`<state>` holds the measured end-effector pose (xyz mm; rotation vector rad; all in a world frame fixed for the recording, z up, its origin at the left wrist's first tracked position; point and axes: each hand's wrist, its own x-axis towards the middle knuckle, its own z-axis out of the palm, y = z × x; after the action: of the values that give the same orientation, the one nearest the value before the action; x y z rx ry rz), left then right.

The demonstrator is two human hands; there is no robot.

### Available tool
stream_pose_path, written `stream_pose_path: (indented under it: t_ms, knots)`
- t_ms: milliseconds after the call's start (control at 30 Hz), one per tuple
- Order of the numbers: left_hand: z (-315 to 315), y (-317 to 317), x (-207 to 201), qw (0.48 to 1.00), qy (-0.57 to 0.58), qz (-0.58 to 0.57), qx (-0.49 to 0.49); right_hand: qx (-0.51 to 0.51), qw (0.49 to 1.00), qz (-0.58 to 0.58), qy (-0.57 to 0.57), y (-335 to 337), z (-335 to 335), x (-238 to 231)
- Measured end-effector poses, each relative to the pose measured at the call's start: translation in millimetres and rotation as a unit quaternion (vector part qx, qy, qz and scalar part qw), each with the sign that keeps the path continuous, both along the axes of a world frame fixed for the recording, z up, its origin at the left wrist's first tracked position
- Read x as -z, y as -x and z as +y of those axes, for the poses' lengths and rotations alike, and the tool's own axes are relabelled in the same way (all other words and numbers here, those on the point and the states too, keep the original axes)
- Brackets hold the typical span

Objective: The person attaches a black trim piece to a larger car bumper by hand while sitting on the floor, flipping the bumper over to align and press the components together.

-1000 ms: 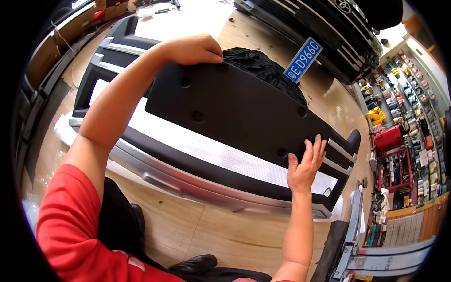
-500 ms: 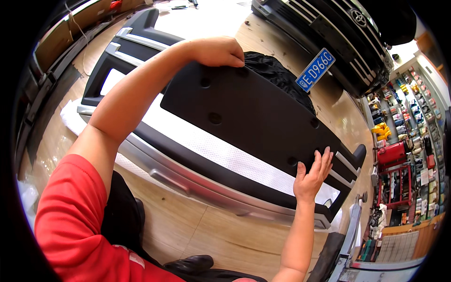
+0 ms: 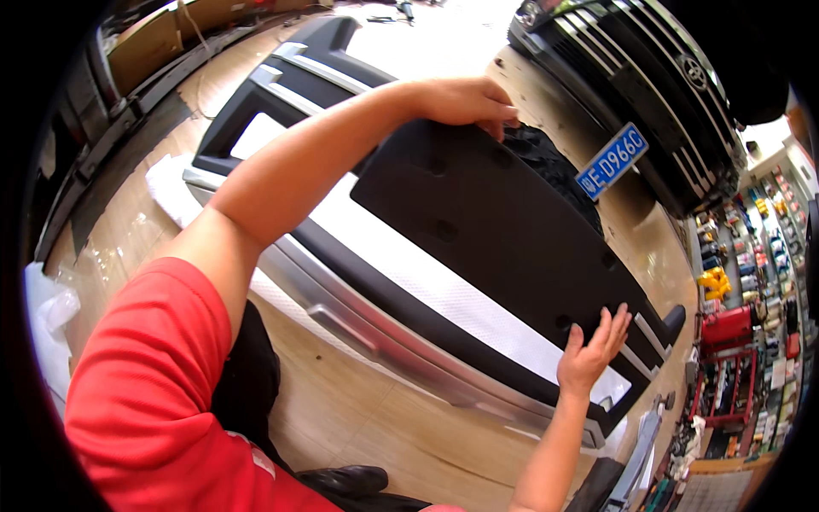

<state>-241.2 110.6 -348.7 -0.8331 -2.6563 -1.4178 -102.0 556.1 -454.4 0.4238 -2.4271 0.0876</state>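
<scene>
A flat black panel (image 3: 478, 222) with several round recesses lies across a large black-and-silver bumper guard (image 3: 375, 346). My left hand (image 3: 473, 102) reaches over the panel's far left edge, its fingers bent down over that edge. Some of those fingertips are hidden behind it. My right hand (image 3: 595, 354) rests with spread fingers on the panel's near right part, beside a recess. White padded sheeting (image 3: 418, 277) shows through the guard's opening. Bunched black fabric (image 3: 550, 162) sits beyond the panel, close to my left fingertips.
A car's front with a dark grille (image 3: 631, 77) and a blue plate (image 3: 612, 160) stands at the far right. Shelves of small goods and a red toolbox (image 3: 726, 327) line the right side. Clear plastic wrap (image 3: 51, 316) lies at the left.
My view has turned, so the scene sits further right and lower. The left hand's fingers have loosened from a tighter curl at the panel edge. My right hand remains on the panel.
</scene>
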Motion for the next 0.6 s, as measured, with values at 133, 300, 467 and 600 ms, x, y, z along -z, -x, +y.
stream_pose_path:
  t_ms: [133, 300, 467, 600]
  knots:
    - [-2.6, -7.6, -5.3, 0.998, -0.039, -0.038, -0.013, 0.001, 1.0, 0.001, -0.008, -1.3, -4.1, -1.5]
    - [-2.4, -6.2, -3.4, 0.996, -0.077, -0.053, -0.017, 0.001, 1.0, 0.0, -0.008, -0.6, -2.6, -1.2]
    - [-3.3, -5.5, 0.4, 0.996, -0.072, -0.038, -0.025, -0.004, 1.0, -0.003, -0.003, 2.1, -4.6, -1.9]
    - [-1.5, -4.8, 2.6, 0.998, -0.048, -0.01, -0.031, 0.001, 1.0, -0.002, 0.001, 0.5, -5.7, -3.5]
